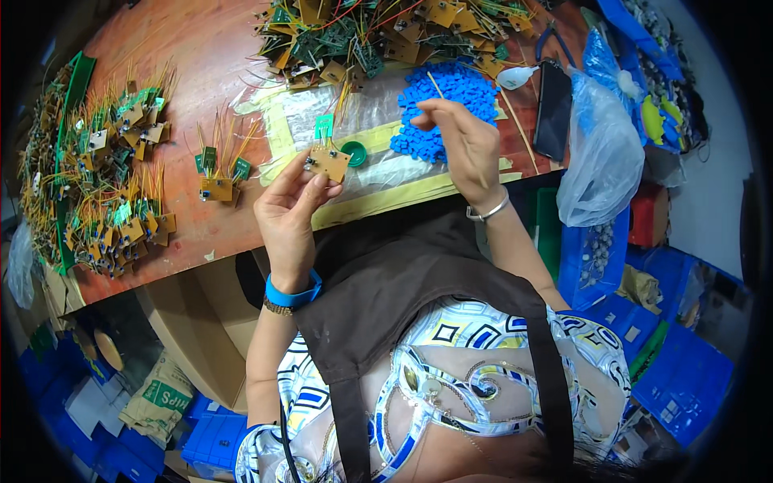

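My left hand (288, 211) holds a small tan circuit board (328, 161) with a green tab and yellow wires, raised above the table's front edge. My right hand (461, 143) pinches a thin wooden stick (436, 84) that points up over a heap of small blue plastic parts (445, 101). A small green round cap (354, 153) lies on the taped plastic sheet between the hands. One more wired board (217, 179) rests on the wood to the left of my left hand.
A large pile of wired boards (105, 169) covers the table's left side, another pile (378, 36) the far middle. A black phone (554, 109), a white spoon (515, 76), a clear plastic bag (600, 161) and blue crates (684, 378) sit to the right.
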A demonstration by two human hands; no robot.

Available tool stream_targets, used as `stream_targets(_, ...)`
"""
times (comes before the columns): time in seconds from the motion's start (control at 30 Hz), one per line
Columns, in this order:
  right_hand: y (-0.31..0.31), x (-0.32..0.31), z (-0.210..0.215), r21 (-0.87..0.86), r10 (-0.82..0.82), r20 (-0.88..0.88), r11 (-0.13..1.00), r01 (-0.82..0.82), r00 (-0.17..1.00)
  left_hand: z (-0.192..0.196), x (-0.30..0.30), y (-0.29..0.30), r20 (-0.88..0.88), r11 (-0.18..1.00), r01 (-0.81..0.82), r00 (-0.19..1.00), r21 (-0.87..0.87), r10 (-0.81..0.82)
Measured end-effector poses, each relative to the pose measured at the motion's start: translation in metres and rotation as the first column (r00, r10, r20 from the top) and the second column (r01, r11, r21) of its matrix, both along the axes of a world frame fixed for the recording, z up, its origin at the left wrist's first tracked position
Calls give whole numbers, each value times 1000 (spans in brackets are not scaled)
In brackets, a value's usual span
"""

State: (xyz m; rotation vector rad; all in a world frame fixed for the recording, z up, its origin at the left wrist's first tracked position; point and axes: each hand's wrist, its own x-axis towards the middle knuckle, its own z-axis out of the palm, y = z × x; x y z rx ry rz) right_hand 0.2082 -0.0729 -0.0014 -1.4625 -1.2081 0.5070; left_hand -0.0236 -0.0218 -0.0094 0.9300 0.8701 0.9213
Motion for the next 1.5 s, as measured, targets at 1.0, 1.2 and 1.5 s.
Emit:
stream_targets(1.0,22,-16,-6,154,12,604,979,-132,797,2,10,-2,-38,998,46,998,37,-44)
stream_targets(1.2,14,-52,15,228,91,624,928,-293,776,1,14,-7,-5,999,48,999,25,-48)
stream_targets(1.5,12,-60,10,227,0,663,953,-201,748,4,14,-9,-6,996,77,997,-35,-78)
